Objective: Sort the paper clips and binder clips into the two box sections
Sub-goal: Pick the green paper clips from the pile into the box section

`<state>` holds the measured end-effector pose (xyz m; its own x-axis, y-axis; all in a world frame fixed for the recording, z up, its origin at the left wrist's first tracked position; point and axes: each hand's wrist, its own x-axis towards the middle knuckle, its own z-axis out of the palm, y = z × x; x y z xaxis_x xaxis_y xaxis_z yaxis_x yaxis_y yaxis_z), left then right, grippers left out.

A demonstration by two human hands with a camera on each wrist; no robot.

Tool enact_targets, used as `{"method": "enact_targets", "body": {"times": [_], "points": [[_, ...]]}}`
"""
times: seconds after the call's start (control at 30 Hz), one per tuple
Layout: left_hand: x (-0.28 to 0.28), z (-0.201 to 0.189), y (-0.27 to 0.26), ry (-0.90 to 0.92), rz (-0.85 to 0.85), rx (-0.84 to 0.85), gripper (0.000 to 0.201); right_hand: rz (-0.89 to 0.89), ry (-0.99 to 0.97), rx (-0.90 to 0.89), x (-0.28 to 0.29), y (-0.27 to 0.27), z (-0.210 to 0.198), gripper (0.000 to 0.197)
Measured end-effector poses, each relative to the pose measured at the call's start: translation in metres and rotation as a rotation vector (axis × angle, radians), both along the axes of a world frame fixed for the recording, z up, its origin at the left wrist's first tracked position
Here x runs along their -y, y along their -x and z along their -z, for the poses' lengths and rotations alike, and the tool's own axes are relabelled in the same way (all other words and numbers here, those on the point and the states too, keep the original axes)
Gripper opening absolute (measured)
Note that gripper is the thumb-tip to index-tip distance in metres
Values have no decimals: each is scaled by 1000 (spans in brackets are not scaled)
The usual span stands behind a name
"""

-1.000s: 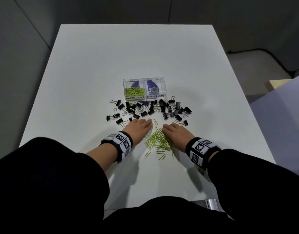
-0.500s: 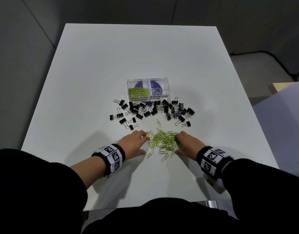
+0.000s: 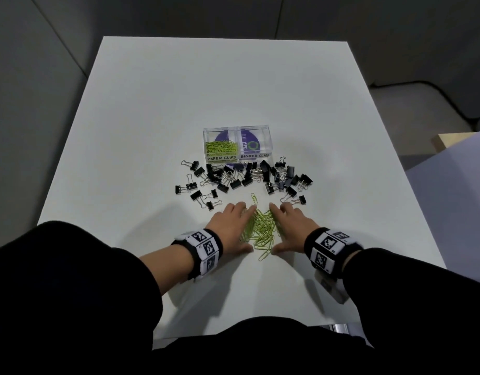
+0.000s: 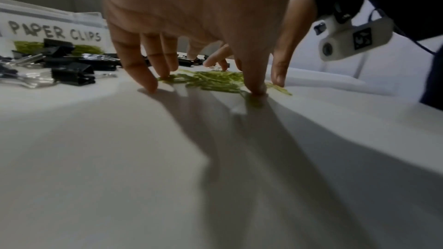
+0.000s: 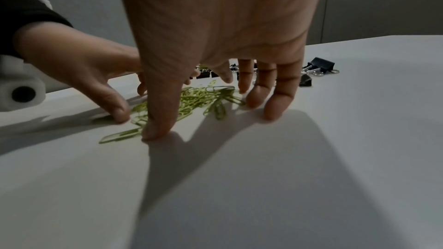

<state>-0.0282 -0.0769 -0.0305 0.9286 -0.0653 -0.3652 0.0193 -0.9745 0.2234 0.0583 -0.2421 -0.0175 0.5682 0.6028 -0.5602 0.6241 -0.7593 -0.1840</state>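
Observation:
A heap of green paper clips (image 3: 261, 228) lies on the white table (image 3: 179, 104) between my two hands. My left hand (image 3: 231, 227) presses against its left side with straight fingers, fingertips (image 4: 149, 84) on the tabletop. My right hand (image 3: 291, 228) flanks the right side the same way, its fingertips (image 5: 157, 132) down on the table. Neither hand holds anything. Several black binder clips (image 3: 241, 178) lie scattered just beyond. Behind them stands the clear two-section box (image 3: 237, 131): the left section, labelled PAPER CLIPS, holds green clips (image 3: 221, 147); the right, labelled BINDER CLIPS, shows none.
One stray paper clip (image 3: 254, 198) lies between the heap and the binder clips, another (image 3: 264, 255) near my thumbs. The table's near edge is close to my body. A pale block (image 3: 447, 140) sits off the table at the right.
Both hands have slid inward and squeezed the green paper clips from a loose spread into a narrow heap. The view has shifted slightly.

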Motion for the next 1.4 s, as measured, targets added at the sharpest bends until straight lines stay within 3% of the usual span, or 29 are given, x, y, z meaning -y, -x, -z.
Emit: {"method": "enact_targets", "body": {"times": [0.2,0.33,0.43,0.6,0.83,1.1,1.4], "points": [[-11,-3,-24,44,-1,-29,69,45,-87,22,-15,-8,6,69],[-15,-2,-27,63,1,3,44,47,-97,20,-20,-9,6,54],[-16,-2,-28,33,19,46,45,57,-119,8,-23,-9,8,53],[-10,-1,-29,21,29,26,67,65,-88,18,-27,-11,10,66],[-8,-4,-34,87,-6,-7,34,56,-112,35,-29,-12,7,40],[-4,-4,-39,114,-25,-77,33,-13,-122,64,-34,-14,9,21],[-8,-5,-37,102,24,-23,27,-53,-201,66,-25,-20,7,21]]}}
